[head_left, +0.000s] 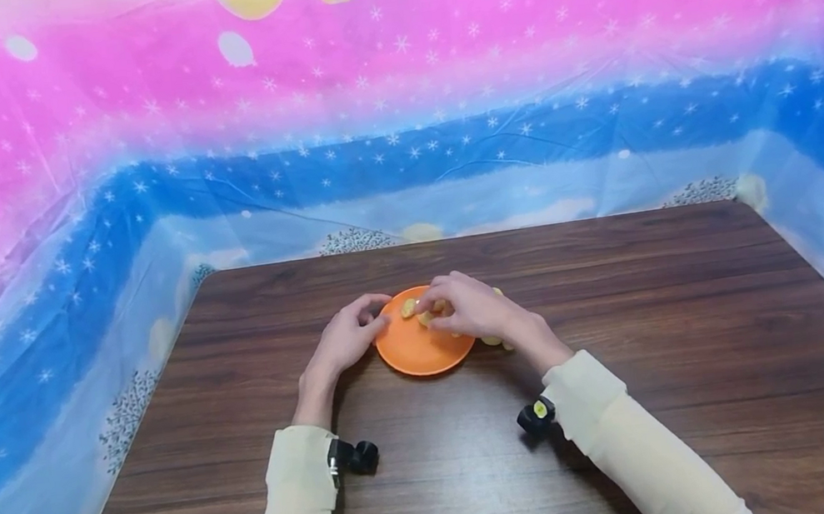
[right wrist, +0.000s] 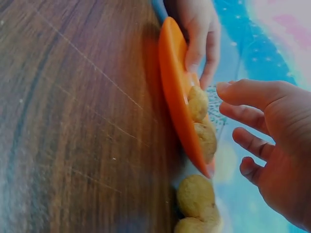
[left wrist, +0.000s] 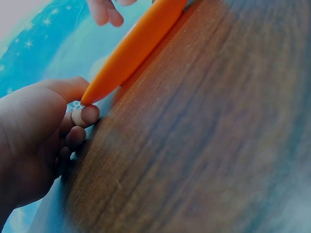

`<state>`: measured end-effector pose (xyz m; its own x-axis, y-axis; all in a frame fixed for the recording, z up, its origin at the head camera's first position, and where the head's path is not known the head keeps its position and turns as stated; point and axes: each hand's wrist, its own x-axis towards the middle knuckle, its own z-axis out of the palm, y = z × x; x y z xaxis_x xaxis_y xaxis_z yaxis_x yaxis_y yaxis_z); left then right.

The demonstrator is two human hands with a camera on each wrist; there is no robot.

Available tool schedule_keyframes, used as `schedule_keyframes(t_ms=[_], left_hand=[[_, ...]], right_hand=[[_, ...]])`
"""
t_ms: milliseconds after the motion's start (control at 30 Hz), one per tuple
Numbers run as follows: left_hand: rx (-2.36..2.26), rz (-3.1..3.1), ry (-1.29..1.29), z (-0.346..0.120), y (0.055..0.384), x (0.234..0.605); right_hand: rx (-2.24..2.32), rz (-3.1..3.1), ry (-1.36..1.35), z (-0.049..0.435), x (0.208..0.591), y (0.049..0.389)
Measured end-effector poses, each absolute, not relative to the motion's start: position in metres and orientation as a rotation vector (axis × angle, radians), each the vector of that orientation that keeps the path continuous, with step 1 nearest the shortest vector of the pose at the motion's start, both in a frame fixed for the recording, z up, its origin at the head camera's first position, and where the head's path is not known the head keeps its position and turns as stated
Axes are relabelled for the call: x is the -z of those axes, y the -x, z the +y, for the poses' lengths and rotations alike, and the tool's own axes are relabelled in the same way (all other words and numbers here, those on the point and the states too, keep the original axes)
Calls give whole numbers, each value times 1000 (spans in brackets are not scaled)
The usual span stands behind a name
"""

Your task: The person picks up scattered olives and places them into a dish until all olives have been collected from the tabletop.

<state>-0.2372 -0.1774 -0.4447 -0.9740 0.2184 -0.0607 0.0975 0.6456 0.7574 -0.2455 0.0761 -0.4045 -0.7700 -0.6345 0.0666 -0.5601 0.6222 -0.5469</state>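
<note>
An orange plate (head_left: 426, 354) lies on the table in the head view. My left hand (head_left: 345, 335) pinches its left rim, the thumb on top and the fingers around the edge, as the left wrist view of the hand (left wrist: 36, 119) shows. Small tan potatoes sit on the plate, one potato (right wrist: 198, 104) beside another potato (right wrist: 206, 140). Over the plate's right side hovers my right hand (head_left: 473, 305), with its fingers spread loosely and nothing between them. In the right wrist view this hand (right wrist: 284, 126) is apart from the potatoes and partly hides them in the head view.
More potatoes (right wrist: 195, 196) rest on the table just past the plate's right edge, partly behind the right forearm. The brown wooden table (head_left: 691, 328) stretches around the plate. A pink and blue snowflake cloth (head_left: 401, 149) hangs behind and at the sides.
</note>
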Motion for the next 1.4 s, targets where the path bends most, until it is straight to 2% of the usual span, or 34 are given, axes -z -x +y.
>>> schedule_keyframes(t_ms=[333,1400], left_hand=[[-1240,2723,-290,-179,238,447],[-1247,2721,-278,-177,237,445]], right_hand=[[923,2730,968,94,395,233],[956,2773,905,139,401,211]])
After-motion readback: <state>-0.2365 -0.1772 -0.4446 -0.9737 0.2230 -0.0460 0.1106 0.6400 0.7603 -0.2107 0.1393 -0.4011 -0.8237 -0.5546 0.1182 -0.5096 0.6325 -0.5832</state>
